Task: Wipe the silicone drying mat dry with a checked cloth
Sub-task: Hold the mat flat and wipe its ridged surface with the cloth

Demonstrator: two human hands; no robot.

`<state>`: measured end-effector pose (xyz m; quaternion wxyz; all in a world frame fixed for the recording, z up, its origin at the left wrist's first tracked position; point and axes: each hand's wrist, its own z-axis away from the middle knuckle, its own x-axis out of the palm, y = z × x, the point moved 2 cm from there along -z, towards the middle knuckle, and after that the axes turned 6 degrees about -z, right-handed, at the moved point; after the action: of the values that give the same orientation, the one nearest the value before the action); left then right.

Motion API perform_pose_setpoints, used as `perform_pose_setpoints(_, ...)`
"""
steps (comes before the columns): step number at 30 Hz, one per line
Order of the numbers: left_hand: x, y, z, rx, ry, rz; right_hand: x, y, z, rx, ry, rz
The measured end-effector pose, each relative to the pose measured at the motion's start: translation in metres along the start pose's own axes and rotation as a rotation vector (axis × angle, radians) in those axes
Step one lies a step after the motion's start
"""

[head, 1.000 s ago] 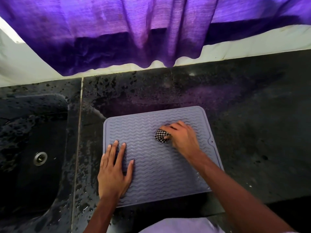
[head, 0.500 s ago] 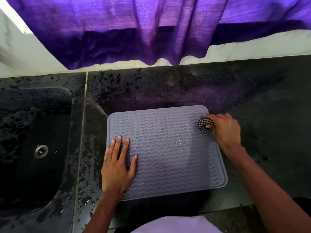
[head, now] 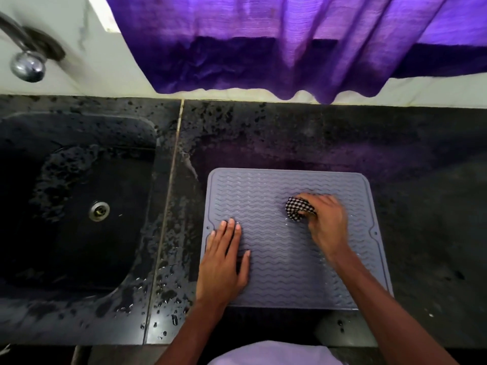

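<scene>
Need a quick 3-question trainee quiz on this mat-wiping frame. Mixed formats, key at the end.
1. True or false: the left hand rests flat on the drying mat.
2. The checked cloth is: A) bunched up on the mat, gripped by the right hand; B) spread flat across the mat; C) lying loose, touched by no hand.
3. On which side of the mat, in the person's own terms, is the sink?
Key: 1 true; 2 A; 3 left.
</scene>
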<state>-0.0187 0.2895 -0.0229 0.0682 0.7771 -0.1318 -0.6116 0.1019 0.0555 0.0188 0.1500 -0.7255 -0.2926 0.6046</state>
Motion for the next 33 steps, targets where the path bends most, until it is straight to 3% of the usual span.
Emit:
perform_pose_setpoints(13, 0.001, 0.000, 0.001, -0.021, -0.010, 0.010, 0.085, -0.115, -0.026, -0.053, -0.196, -0.096)
perform_pose_setpoints(18, 0.001, 0.000, 0.001, -0.031, 0.001, 0.056, 0.098, -0.150, -0.045, -0.174, -0.319, -0.244)
perform_pose_setpoints(24, -0.001, 0.000, -0.001, -0.017, -0.069, 0.001, 0.049, -0.098, -0.064, -0.172, -0.144, -0.203)
perform_pose_setpoints(28, 0.000, 0.000, -0.002, -0.020, -0.081, -0.021, 0.032, -0.052, -0.046, -0.057, -0.151, -0.062)
perform_pose_setpoints(33, 0.001, 0.001, -0.002, -0.005, -0.037, -0.020, 0.062, -0.081, -0.031, -0.027, -0.136, -0.134)
